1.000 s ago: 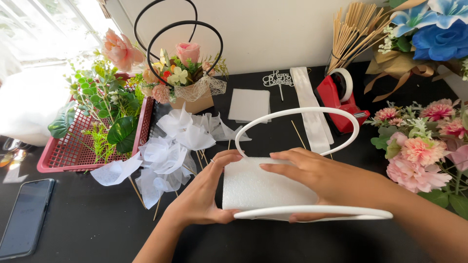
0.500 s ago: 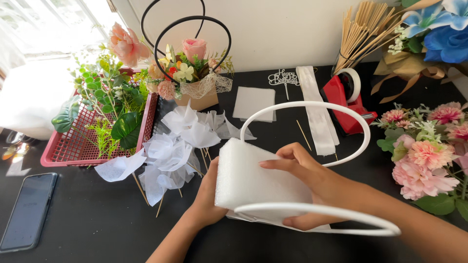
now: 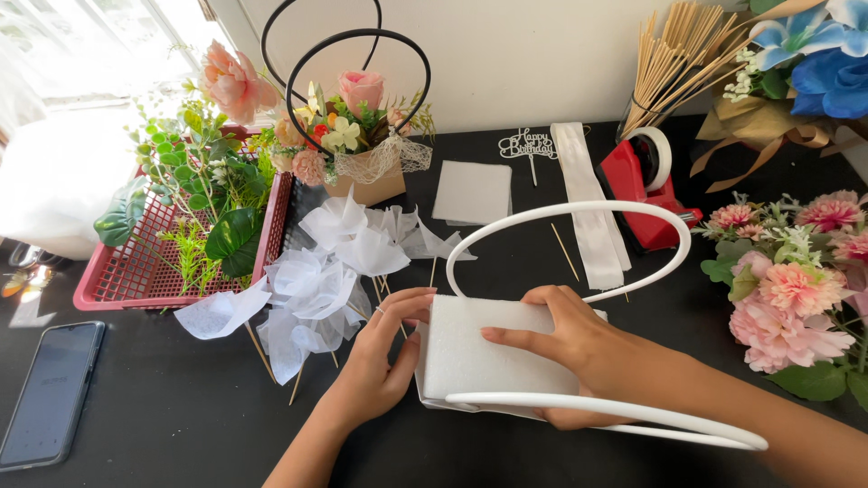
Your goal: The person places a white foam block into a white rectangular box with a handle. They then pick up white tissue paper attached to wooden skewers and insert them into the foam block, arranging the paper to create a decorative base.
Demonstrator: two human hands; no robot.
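Observation:
A white foam block (image 3: 479,348) sits inside a white paper bag with two thin white hoop handles (image 3: 579,212) on the black table (image 3: 181,425). My left hand (image 3: 384,352) cups the block's left end, fingers curled over its top corner. My right hand (image 3: 565,339) lies across the block's top and right side, thumb under the near handle. Both hands grip the block and bag together.
White tissue puffs on sticks (image 3: 334,262) lie just left of the hands. A red basket of greenery (image 3: 181,244), a finished flower bag (image 3: 357,136), a phone (image 3: 50,393), a red tape dispenser (image 3: 646,181), skewers (image 3: 678,54) and pink flowers (image 3: 796,280) ring the work spot.
The block was lifted and tilted up half a second ago; now it sits lower and flatter in the bag. My left hand has moved from beneath it to its left end.

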